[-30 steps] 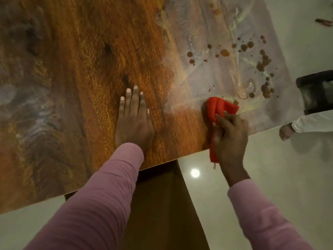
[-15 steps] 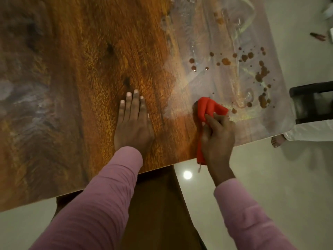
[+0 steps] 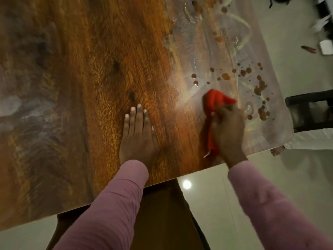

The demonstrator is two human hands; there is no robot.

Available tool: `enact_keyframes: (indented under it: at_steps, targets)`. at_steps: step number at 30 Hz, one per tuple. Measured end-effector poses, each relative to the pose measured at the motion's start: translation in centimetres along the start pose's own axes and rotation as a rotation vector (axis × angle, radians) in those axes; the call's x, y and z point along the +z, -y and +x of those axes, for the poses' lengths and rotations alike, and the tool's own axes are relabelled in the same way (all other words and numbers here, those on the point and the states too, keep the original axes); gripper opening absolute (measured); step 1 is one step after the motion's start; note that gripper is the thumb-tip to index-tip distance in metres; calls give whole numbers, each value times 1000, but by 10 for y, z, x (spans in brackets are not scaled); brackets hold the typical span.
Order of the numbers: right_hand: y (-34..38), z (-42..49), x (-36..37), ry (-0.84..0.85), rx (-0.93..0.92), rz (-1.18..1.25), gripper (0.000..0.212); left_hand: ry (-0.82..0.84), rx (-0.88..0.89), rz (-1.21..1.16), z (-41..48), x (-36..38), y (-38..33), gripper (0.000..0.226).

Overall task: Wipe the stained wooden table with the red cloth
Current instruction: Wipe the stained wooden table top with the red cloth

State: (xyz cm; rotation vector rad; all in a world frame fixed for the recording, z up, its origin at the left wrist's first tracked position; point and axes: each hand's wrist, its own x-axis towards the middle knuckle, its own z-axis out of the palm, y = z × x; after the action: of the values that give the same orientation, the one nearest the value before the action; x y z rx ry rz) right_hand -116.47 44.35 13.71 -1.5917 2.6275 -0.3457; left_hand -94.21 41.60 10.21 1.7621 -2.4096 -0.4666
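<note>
At the near right corner of the glossy brown wooden table (image 3: 93,65), the right hand (image 3: 228,130) grips a bunched red cloth (image 3: 215,102), with the fingers curled round it and pressing it onto the top. One end of the cloth trails back under the wrist toward the table edge. The hand is slightly blurred.

The left hand (image 3: 137,136) rests flat on the wood, fingers straight and close together, holding nothing. It is well apart from the cloth.

Progress (judgement): early to middle.
- Pale wet smears (image 3: 196,42) streak the right part of the top; this zone looks wetted or partly worked.
- Round brown stain spots (image 3: 260,87) are scattered just beyond and to the right of the cloth, with more near the far edge. All of these are left to wipe.
- Dull grey patches (image 3: 23,109) on the left side could be residue or reflection; cannot tell which.

Writing: no brand, label or text is readable anywhere in view.
</note>
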Motion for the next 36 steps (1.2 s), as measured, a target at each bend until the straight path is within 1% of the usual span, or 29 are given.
enact_keyframes:
  at_steps: [1, 2, 3, 5, 7, 9, 11, 12, 13, 16, 17, 20, 22, 26, 29, 31, 32, 34, 36]
  targets:
    - [-11, 14, -3, -30, 117, 8, 28, 4, 3, -4, 0, 1, -1, 60]
    - [-14, 21, -3, -47, 172, -2, 27, 6, 3, -7, 1, 1, -1, 60]
    - [-9, 21, -2, -41, 193, 5, 26, 11, -3, -10, 1, 1, -1, 60]
    - [15, 7, 2, -16, 164, 56, 23, 14, -12, -5, 2, 1, -2, 59]
    - [52, -20, 12, -13, 84, 110, 24, 23, -10, 5, 2, 1, -2, 58]
    - [80, -42, 19, 43, -55, 195, 25, 32, -17, 28, 3, 2, -1, 57]
    - [77, -39, 19, 91, -212, 215, 26, 29, -19, 28, 4, 2, -2, 56]
    - [67, -29, 17, 95, -247, 180, 26, 29, -22, 25, 4, 2, -1, 56]
    - [54, -15, 15, 91, -226, 134, 26, 29, -28, 25, 5, 2, -2, 56]
    - [29, 33, 9, 13, 33, 119, 27, 34, -39, 27, 4, 3, -2, 54]
    - [29, 43, 9, 2, 91, 116, 28, 36, -41, 23, 4, 3, -2, 54]
    - [45, 43, 10, 7, 144, 108, 27, 46, -46, 16, 3, 2, -2, 54]
    - [57, 33, 9, 20, 115, 140, 25, 33, -58, -11, 4, -1, -4, 54]
    - [75, 15, 14, 47, -4, 250, 27, -62, -128, -94, 23, -11, -10, 53]
    - [84, 5, 19, 101, -174, 294, 30, -113, -111, -61, 62, -15, -16, 51]
    - [73, 14, 19, 107, -213, 274, 30, -142, -144, -42, 95, -15, -19, 50]
    - [64, 22, 17, 85, -180, 240, 29, -150, -155, -29, 110, -15, -19, 51]
    - [45, 47, 13, 27, -54, 164, 28, -149, -159, -5, 134, -14, -15, 51]
    - [32, 70, 11, 3, 93, 173, 29, -123, -165, -2, 145, -12, -9, 51]
